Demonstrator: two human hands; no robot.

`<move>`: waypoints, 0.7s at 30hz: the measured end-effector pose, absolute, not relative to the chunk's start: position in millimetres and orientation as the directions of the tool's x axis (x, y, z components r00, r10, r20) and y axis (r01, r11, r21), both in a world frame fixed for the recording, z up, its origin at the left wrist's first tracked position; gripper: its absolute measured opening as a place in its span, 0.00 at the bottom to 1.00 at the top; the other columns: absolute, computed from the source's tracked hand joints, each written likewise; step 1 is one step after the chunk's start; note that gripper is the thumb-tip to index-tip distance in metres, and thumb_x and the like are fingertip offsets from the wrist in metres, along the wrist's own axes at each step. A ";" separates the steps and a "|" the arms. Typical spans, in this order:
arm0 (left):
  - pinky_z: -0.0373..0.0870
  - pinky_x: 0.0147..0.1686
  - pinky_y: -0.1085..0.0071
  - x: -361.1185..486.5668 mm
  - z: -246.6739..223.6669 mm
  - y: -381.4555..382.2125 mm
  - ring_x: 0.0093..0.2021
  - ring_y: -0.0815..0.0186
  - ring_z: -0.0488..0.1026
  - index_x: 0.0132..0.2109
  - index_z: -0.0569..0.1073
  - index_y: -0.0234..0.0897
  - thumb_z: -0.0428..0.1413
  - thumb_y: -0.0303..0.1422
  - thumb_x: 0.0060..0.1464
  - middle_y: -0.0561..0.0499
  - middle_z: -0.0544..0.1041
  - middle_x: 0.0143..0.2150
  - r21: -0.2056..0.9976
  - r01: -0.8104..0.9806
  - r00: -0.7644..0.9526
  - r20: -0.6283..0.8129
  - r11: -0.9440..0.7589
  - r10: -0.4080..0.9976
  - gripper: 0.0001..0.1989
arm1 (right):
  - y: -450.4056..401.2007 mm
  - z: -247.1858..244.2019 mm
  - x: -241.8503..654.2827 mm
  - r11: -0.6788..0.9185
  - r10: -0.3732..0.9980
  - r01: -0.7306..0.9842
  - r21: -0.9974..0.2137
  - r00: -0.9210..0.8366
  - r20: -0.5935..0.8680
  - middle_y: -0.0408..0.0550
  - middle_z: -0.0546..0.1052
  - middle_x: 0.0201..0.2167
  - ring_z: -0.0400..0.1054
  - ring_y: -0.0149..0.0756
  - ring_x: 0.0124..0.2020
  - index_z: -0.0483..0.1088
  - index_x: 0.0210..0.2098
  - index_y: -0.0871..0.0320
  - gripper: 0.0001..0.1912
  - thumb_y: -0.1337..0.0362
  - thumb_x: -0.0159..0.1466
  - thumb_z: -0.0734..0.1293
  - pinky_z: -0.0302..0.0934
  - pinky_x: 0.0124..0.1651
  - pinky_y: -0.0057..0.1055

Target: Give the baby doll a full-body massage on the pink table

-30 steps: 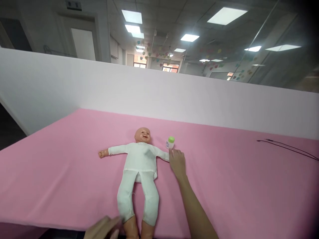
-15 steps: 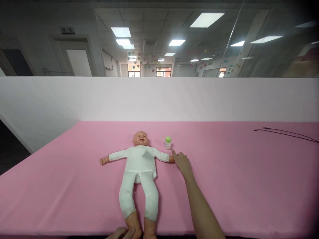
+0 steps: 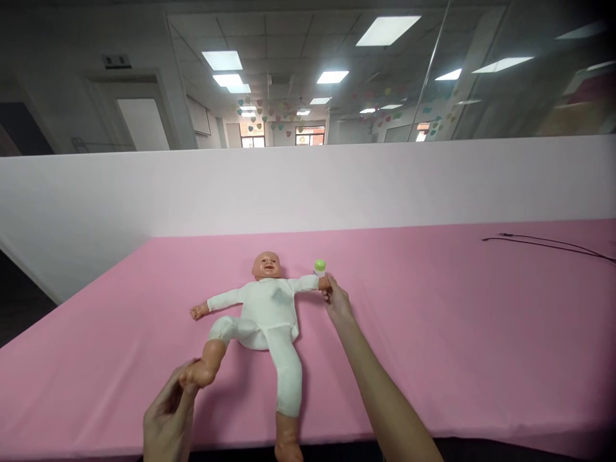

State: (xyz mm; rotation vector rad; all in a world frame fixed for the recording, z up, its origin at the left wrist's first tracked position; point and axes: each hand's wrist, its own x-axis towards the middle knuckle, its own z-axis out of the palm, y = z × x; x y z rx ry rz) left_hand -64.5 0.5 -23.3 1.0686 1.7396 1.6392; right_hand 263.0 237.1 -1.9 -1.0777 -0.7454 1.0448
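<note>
A baby doll [image 3: 269, 308] in white cloth lies face up on the pink-covered table, its head toward the far side. My left hand [image 3: 171, 404] grips the doll's foot on the left side, and that leg is bent and lifted outward. The doll's other leg lies straight toward the near edge. My right hand [image 3: 338, 298] is closed around the doll's hand on the right side, raising that arm a little. Just behind this arm stands a small jar with a green lid [image 3: 320, 264], its lower part hidden by the doll's arm.
Two thin dark cables [image 3: 548, 244] lie at the far right of the pink cloth [image 3: 457, 333]. A white low wall [image 3: 308, 186] runs along the back, with glass above it. The table's near edge crosses the bottom of the view.
My left hand has lifted the doll's foot up and to the left, bending the leg. My right hand, earlier touching the doll's hand with fingers extended, now grips and raises it.
</note>
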 end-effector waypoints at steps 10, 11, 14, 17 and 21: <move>0.68 0.61 0.53 -38.2 8.7 117.0 0.59 0.48 0.74 0.51 0.81 0.34 0.63 0.48 0.57 0.41 0.81 0.54 0.981 0.045 -0.196 0.195 -0.189 0.961 0.24 | 191.2 1.7 179.7 0.471 0.877 0.128 -0.873 -0.173 0.448 0.38 0.61 0.18 0.55 0.29 0.23 0.61 0.17 0.56 0.25 0.51 0.64 0.69 0.50 0.29 0.28; 0.68 0.61 0.53 -33.9 8.2 122.0 0.59 0.48 0.75 0.51 0.81 0.34 0.63 0.48 0.57 0.41 0.81 0.54 0.978 0.046 -0.188 0.209 -0.204 0.960 0.24 | 189.5 1.1 177.1 0.505 0.858 0.155 -0.849 -0.202 0.473 0.38 0.60 0.18 0.55 0.29 0.24 0.60 0.17 0.56 0.26 0.52 0.65 0.69 0.50 0.30 0.28; 0.70 0.59 0.56 -28.0 10.8 118.4 0.58 0.48 0.75 0.51 0.81 0.34 0.64 0.48 0.55 0.42 0.82 0.53 0.974 0.059 -0.198 0.224 -0.217 0.954 0.24 | 191.5 -0.3 179.6 0.431 0.897 0.091 -0.898 -0.154 0.415 0.37 0.62 0.18 0.55 0.29 0.22 0.63 0.18 0.56 0.25 0.49 0.63 0.70 0.50 0.28 0.28; 0.73 0.55 0.62 -35.2 15.5 86.1 0.57 0.49 0.75 0.49 0.82 0.36 0.63 0.49 0.55 0.44 0.82 0.52 0.974 0.139 -0.207 0.203 -0.176 0.957 0.23 | 206.1 -4.6 197.7 0.248 0.967 -0.134 -0.960 0.087 0.238 0.37 0.64 0.16 0.56 0.28 0.19 0.69 0.22 0.57 0.24 0.44 0.59 0.72 0.49 0.23 0.28; 0.76 0.47 0.70 -56.6 0.8 17.8 0.50 0.52 0.78 0.45 0.83 0.39 0.65 0.52 0.51 0.47 0.83 0.48 0.964 0.242 -0.287 0.176 -0.107 0.942 0.23 | 235.6 -17.6 234.8 0.207 0.871 -0.493 -0.845 0.486 -0.070 0.36 0.66 0.17 0.56 0.27 0.19 0.70 0.22 0.58 0.21 0.49 0.50 0.79 0.52 0.22 0.27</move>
